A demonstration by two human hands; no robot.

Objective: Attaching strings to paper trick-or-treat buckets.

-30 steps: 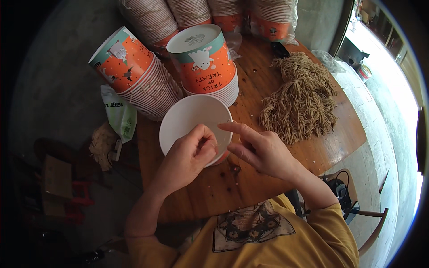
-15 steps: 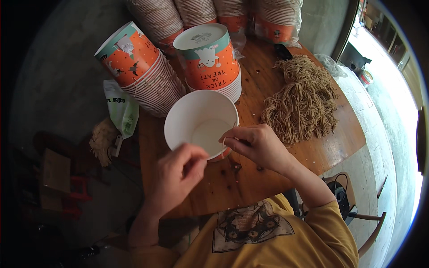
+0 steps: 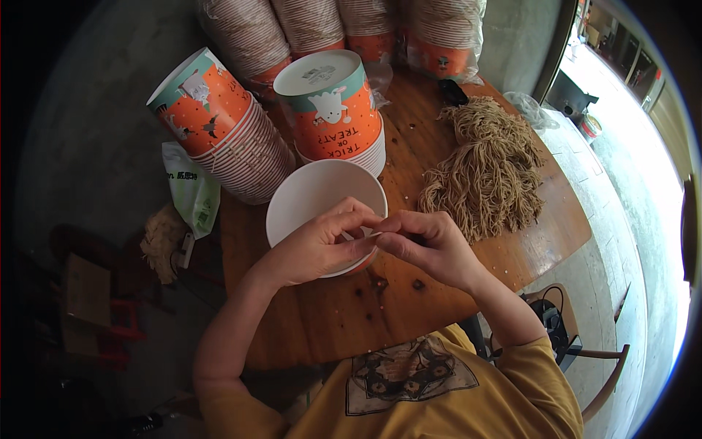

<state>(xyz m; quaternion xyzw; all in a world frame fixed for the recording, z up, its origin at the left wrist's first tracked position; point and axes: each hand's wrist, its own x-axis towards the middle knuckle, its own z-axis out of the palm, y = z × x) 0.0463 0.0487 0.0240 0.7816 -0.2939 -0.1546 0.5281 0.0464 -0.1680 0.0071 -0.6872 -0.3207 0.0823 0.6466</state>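
- Nearest me: someone in a yellow T-shirt (image 3: 446, 406), working at a wooden table (image 3: 329, 322).
- Left hand (image 3: 314, 245) has just come across to meet the right; half a second ago it was off to the side. So both hands are on one spot now. Fingers curled, but can't tell if it's gripping anything.
- Right hand (image 3: 437, 249) is pinched, thumb against forefinger, on a pale sliver of what looks like cord (image 3: 376, 234).
- The paper bucket (image 3: 303, 197) sits upright just beyond, white inside, the hands over its near right rim.
- Off right, a heap of tan twisted cords (image 3: 490, 172).
- Behind the bucket, two upside-down stacks of orange-and-teal buckets: one upright (image 3: 338, 110), one leaning left (image 3: 234, 139).
- Farthest back, plastic-wrapped bucket stacks (image 3: 245, 36).
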